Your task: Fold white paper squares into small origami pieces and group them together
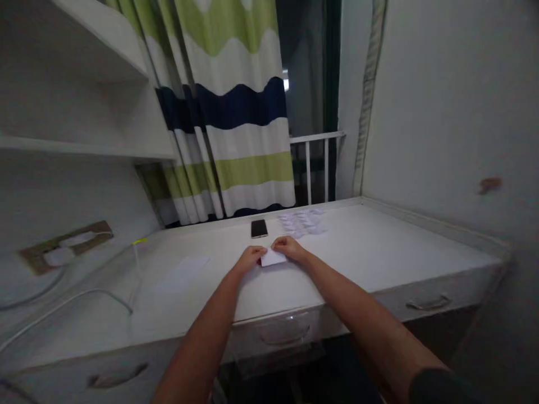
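Observation:
A small piece of folded white paper lies between my two hands, near the middle of the white desk. My left hand is closed on its left edge, thumb on top. My right hand pinches the paper's upper right side, fingertips close to my left thumb. Just beyond the hands rests a black phone, flat on the desk. Several folded white paper pieces stand in rows behind and to the right of my right hand. Flat white sheets lie to the left.
The white desk meets walls at left and right. A white cable runs over its left side from a power strip on the wall. A striped curtain hangs at the back; a shelf juts out upper left.

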### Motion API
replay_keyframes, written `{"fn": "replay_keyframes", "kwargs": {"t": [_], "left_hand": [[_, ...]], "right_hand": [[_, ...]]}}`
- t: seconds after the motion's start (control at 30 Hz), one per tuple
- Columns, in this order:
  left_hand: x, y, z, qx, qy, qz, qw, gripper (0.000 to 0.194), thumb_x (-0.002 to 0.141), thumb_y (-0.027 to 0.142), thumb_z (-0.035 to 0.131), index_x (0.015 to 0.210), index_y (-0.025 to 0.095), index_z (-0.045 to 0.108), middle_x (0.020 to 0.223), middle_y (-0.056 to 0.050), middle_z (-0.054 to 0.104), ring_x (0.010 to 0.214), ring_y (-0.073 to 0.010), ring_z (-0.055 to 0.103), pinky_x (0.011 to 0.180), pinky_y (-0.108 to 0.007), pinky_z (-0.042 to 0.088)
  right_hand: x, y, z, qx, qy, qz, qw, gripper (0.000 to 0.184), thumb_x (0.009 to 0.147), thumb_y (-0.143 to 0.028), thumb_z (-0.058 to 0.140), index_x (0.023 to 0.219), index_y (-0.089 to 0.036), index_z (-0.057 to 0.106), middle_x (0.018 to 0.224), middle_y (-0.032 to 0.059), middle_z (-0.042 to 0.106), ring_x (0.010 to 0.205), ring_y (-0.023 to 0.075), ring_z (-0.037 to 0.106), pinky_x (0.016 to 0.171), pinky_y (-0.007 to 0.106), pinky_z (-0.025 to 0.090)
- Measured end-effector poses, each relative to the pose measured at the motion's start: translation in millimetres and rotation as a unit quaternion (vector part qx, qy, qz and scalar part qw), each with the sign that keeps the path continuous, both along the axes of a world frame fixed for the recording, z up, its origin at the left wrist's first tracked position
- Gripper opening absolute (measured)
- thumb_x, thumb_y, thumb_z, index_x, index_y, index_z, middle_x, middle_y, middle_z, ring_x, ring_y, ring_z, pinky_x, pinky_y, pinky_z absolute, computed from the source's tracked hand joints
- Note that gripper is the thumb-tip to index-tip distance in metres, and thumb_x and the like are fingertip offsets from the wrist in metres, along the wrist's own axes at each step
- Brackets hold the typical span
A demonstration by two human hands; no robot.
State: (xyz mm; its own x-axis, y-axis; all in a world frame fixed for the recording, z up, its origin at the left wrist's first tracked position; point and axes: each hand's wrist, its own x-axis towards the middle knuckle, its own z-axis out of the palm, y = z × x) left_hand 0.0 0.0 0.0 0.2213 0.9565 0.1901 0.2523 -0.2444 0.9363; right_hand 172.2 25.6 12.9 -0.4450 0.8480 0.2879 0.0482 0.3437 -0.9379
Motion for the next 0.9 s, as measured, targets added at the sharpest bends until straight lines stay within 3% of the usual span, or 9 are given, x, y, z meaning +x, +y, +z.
{"fn": "replay_keyframes", "kwargs": {"t": [0.4, 0.63, 0.9], "left_hand": [[6.2, -3.1, 3.6, -0.011, -0.022, 0.005, 1.0, 0.035, 0.055, 0.046, 0.062, 0.052, 0.012, 0.056, 0.044, 0.003, 0.045, 0.043, -0.0085, 0.04, 0.045, -0.022, 0.031], [3.6, -7.2, 13.1, 0.006, -0.13, 0.098, 0.987, 0.034, 0.051, 0.043, 0.067, 0.062, 0.011, 0.06, 0.054, 0.001, 0.053, 0.051, -0.0105, 0.048, 0.051, -0.024, 0.039], [4.5, -11.4, 14.3, -0.015, -0.109, 0.058, 0.992, 0.028, 0.056, 0.038, 0.063, 0.064, 0.012, 0.057, 0.06, -0.001, 0.054, 0.055, -0.0117, 0.05, 0.049, -0.024, 0.042]], "right_hand": [[-2.6, -2.9, 1.2, -0.008, 0.0, 0.012, 1.0, 0.016, 0.055, -0.026, 0.063, 0.059, -0.011, 0.059, 0.049, -0.0026, 0.051, 0.047, 0.0066, 0.041, 0.046, 0.02, 0.028], [0.1, 3.2, 1.5, -0.019, 0.066, -0.016, 0.998, 0.023, 0.059, -0.035, 0.06, 0.055, -0.014, 0.054, 0.044, -0.0048, 0.044, 0.043, 0.0065, 0.039, 0.045, 0.021, 0.03], [2.0, 7.3, 2.8, -0.009, 0.093, -0.018, 0.995, 0.021, 0.056, -0.033, 0.062, 0.053, -0.014, 0.054, 0.044, -0.0053, 0.044, 0.044, 0.0062, 0.04, 0.044, 0.02, 0.032]]}}
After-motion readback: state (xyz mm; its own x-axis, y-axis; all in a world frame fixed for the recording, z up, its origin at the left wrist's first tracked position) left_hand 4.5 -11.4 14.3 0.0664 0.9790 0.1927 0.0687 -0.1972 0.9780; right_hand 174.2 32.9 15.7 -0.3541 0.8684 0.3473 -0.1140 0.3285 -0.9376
